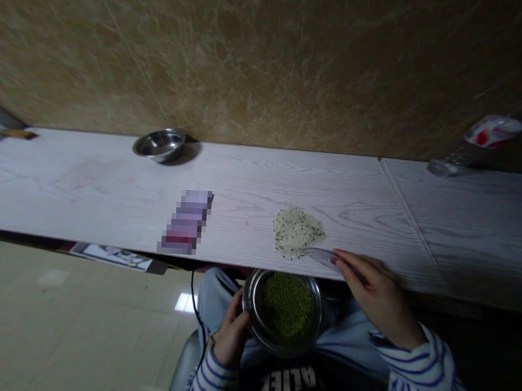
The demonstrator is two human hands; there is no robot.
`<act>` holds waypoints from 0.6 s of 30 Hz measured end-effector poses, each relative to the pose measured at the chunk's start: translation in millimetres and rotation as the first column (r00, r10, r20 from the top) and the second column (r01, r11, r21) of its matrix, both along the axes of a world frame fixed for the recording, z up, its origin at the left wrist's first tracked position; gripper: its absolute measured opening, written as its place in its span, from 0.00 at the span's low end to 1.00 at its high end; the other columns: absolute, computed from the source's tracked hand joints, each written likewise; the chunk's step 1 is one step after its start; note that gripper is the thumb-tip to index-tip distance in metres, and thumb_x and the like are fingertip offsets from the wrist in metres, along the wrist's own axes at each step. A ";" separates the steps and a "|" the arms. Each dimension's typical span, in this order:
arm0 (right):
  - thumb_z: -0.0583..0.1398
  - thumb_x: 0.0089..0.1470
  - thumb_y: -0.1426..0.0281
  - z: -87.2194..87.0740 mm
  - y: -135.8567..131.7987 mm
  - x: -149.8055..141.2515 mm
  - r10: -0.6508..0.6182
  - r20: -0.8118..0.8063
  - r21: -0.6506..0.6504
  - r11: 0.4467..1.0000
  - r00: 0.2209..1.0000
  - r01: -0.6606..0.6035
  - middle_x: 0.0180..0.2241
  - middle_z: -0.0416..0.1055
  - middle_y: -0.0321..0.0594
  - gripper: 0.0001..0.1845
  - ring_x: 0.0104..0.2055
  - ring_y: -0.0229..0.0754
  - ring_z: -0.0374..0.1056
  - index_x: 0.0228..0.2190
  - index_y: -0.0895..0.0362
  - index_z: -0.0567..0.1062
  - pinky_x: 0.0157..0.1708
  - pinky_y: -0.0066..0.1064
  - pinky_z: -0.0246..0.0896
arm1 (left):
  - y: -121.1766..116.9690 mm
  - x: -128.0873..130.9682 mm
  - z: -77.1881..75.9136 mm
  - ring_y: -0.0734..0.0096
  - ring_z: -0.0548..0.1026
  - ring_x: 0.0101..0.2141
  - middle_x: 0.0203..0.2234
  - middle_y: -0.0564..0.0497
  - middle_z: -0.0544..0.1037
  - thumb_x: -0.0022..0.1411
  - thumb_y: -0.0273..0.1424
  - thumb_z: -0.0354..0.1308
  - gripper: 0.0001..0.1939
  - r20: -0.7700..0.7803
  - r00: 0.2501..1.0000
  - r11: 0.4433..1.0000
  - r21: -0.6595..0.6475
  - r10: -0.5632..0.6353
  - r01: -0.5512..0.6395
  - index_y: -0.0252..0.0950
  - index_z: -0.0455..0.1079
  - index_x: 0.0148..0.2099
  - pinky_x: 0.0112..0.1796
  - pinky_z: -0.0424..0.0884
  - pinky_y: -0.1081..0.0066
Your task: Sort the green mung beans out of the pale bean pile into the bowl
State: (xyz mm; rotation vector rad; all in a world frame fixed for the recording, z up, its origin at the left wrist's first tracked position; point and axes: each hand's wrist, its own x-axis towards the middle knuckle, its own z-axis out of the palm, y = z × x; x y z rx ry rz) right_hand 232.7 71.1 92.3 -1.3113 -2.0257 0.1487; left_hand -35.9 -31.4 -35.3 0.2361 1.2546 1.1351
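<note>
Across the seated person's lap, just below the table edge, rests a steel bowl point(255, 291) holding green beans point(288, 305). The left hand point(231, 337) grips its left side, thumb over the rim. I'd expect it to be fairly heavy with that load, stiff and rather slick; the rim is the sure place to hold, ideally with a palm beneath. Further right, the right hand point(376, 292) pinches a clear piece point(321, 256), like a small scoop, between thumb and fingers by its near end. It looks light, probably thin plastic that could bend, so that end seems the right grip. Its far tip meets the edge of a pile of pale grains point(297, 232) flecked with dark ones, lying on the table point(240, 177). Those should be hard, light and loose, quick to roll and scatter.

To the left lies a flat slab point(187, 221), too pixelated to name. Beyond, near the wall point(268, 61), sits a second bowl point(161, 146); at right stands a clear bottle point(496, 132), its cap almost cut off by the frame. I can't see the bowl's underside, the left fingertips beneath it, or the scoop's exact shape; the lower right is lost in shadow.
</note>
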 end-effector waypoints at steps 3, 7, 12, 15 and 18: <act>0.57 0.66 0.68 0.9 0.7 1.3 0.021 0.051 0.029 0.999 0.998 -0.023 0.39 0.83 0.43 0.13 0.39 0.45 0.80 0.45 0.56 0.80 0.40 0.35 0.75 | 2.6 3.9 5.9 0.58 0.77 0.34 0.37 0.47 0.83 0.47 0.34 0.68 0.39 0.044 0.996 0.997 -0.025 0.075 -0.074 0.37 0.65 0.63 0.32 0.71 0.65; 0.56 0.65 0.71 3.6 -1.1 2.3 0.024 0.076 0.049 0.998 0.997 -0.028 0.39 0.83 0.43 0.12 0.40 0.45 0.80 0.46 0.56 0.78 0.41 0.35 0.75 | 5.9 10.5 14.1 0.55 0.78 0.36 0.39 0.48 0.83 0.46 0.33 0.68 0.36 0.061 0.992 0.993 -0.012 0.114 -0.113 0.41 0.68 0.60 0.32 0.71 0.65; 0.57 0.64 0.74 7.3 -7.8 -8.8 0.019 0.062 0.079 0.997 0.998 -0.024 0.40 0.83 0.44 0.13 0.40 0.44 0.79 0.49 0.57 0.76 0.42 0.34 0.74 | 8.5 14.6 21.7 0.58 0.77 0.34 0.36 0.47 0.82 0.45 0.32 0.68 0.36 0.069 0.987 0.989 -0.018 0.145 -0.144 0.37 0.67 0.59 0.31 0.71 0.66; 0.57 0.64 0.77 9.7 -11.5 -25.1 0.066 0.073 0.112 0.991 0.995 -0.074 0.39 0.82 0.45 0.15 0.39 0.44 0.79 0.51 0.59 0.75 0.40 0.35 0.73 | 9.2 14.7 25.4 0.58 0.77 0.34 0.37 0.46 0.82 0.45 0.31 0.68 0.37 0.063 0.986 0.988 -0.032 0.155 -0.153 0.35 0.67 0.59 0.31 0.71 0.65; 0.58 0.64 0.78 11.6 -12.3 -43.8 0.138 0.120 0.144 0.977 0.983 -0.155 0.35 0.82 0.43 0.15 0.34 0.43 0.77 0.52 0.60 0.74 0.38 0.37 0.70 | 9.6 13.5 28.2 0.58 0.78 0.34 0.37 0.46 0.83 0.45 0.31 0.67 0.36 0.054 0.988 0.990 -0.011 0.142 -0.142 0.34 0.68 0.59 0.30 0.71 0.66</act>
